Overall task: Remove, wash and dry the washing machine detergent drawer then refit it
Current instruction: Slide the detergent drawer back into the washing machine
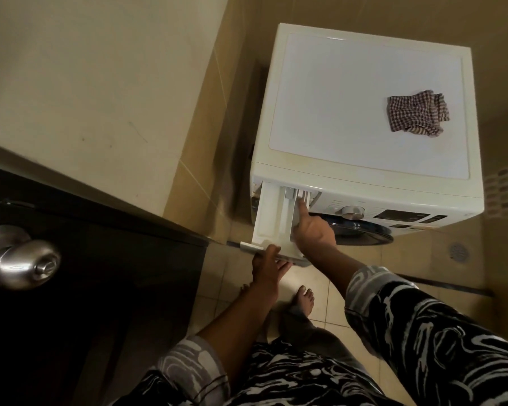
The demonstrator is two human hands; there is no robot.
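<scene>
Right hand [313, 230]: index finger extended deep into the white plastic detergent drawer [272, 213], tip on the grey insert at the rear of the right compartment, likely the release catch. Other fingers curled loosely, clamped on nothing.

Left hand [269, 266]: under the drawer's front panel, thumb on the panel's top edge, fingers spread beneath it. Supporting grip rather than a tight clamp.

Drawer is slid most of the way out of its slot at the top-left of the cream front-loading washing machine [370, 112], rear end seated in the housing. Not free yet.

Step in hand: removal, stage 1 of the task. Wash, dry and refit not started.

Next move, my read: hold the catch down with the right finger while the left pulls straight out, keeping the drawer level so it doesn't bind or drop once it clears.

Checked red-and-white cloth [417, 114] lies crumpled on the machine's top, far right, well apart from both hands. Probably for drying.
</scene>
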